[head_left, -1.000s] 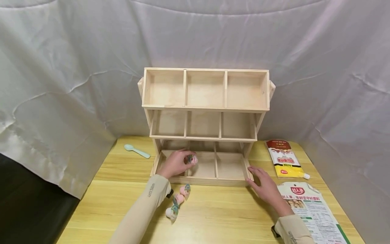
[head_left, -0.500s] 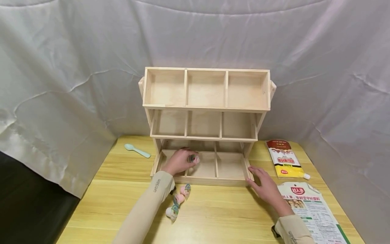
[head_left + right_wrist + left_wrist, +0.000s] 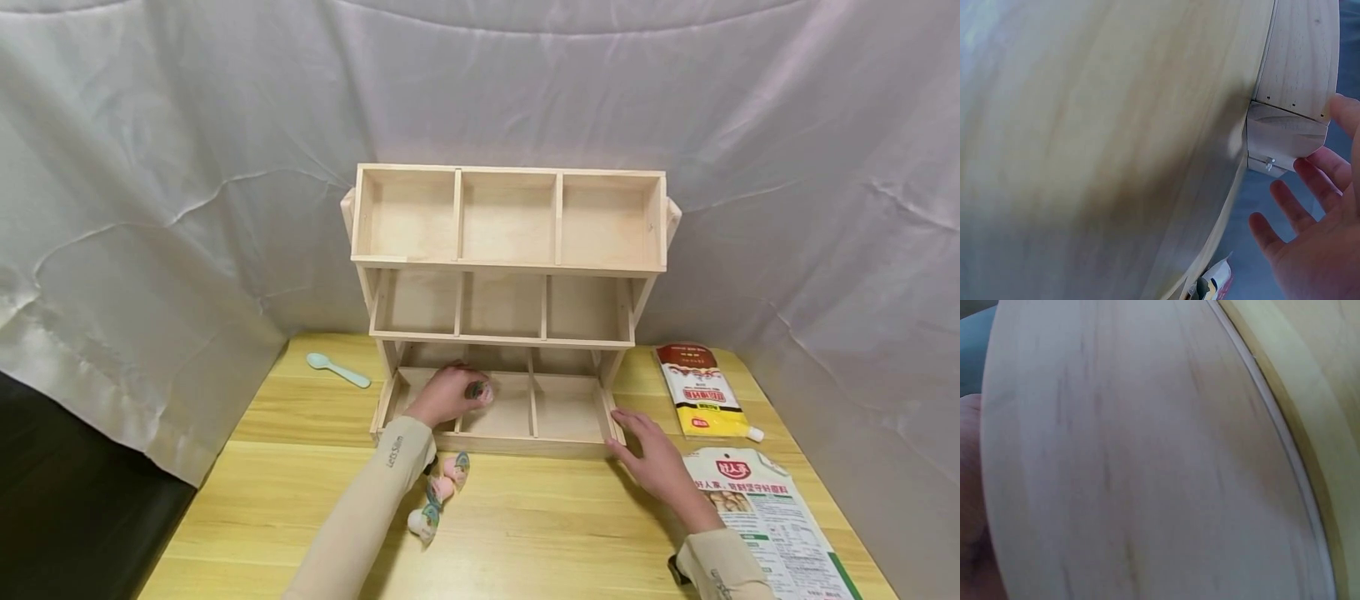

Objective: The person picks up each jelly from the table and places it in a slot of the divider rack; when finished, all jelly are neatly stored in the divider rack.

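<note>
My left hand (image 3: 444, 395) reaches over the bottom tier of a pale wooden three-tier rack (image 3: 510, 448). Between its thumb and fingers it pinches a small wrapped candy (image 3: 482, 392), above the middle compartment. In the left wrist view the rack's front board (image 3: 1141, 456) fills most of the picture, with only a bit of the hand (image 3: 969, 500) at the left edge. My right hand (image 3: 651, 460) rests at the bottom tier's right front corner. Seen from the right wrist, its thumb and index finger touch that corner (image 3: 1288, 128) while the other fingers are spread, holding nothing.
On the table (image 3: 540, 525), several pink and white wrapped candies (image 3: 441, 488) lie before the rack. A mint-green spoon (image 3: 339, 371) is to its left. A red, white and yellow spouted pouch (image 3: 699, 392) and a white printed bag (image 3: 765, 517) lie right. Grey curtains (image 3: 510, 92) surround everything.
My left hand has shifted slightly to the right with the candy, over the bottom tier's middle compartment. The right hand has stayed at the rack's corner.
</note>
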### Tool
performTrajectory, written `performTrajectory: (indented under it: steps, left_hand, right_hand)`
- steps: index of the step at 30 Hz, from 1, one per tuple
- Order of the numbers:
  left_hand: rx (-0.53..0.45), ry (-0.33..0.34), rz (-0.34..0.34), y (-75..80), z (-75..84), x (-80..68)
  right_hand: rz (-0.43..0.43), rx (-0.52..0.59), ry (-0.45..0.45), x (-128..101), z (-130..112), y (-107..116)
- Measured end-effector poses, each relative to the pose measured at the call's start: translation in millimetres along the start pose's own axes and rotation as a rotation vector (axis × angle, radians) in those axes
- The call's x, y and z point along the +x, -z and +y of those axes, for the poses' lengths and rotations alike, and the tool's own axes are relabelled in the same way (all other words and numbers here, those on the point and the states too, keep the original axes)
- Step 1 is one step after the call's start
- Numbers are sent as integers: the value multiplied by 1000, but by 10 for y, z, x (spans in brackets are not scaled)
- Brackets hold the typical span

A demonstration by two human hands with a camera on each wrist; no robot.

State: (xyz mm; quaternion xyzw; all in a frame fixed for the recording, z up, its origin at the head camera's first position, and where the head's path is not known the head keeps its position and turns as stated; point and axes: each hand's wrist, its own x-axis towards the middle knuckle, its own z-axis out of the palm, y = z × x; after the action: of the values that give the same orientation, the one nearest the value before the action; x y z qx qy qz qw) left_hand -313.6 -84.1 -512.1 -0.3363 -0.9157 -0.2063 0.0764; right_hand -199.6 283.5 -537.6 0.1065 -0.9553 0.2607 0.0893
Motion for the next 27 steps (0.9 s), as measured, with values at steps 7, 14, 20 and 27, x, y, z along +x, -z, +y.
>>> performTrajectory:
  steps: [7, 14, 20, 27]
  left_hand:
    - [13, -32, 19, -22, -22, -3]
    - [1, -42, -3, -32, -44, 9]
    - [17, -21, -21, -36, -49, 10]
    - [4, 8, -1, -35, -27, 15]
  right_hand:
    - [-20, 3, -15, 3, -10, 10]
    - [-19, 5, -14, 1, -20, 18]
    - [-20, 8, -17, 2, -28, 24]
    - [-26, 7, -20, 3, -17, 18]
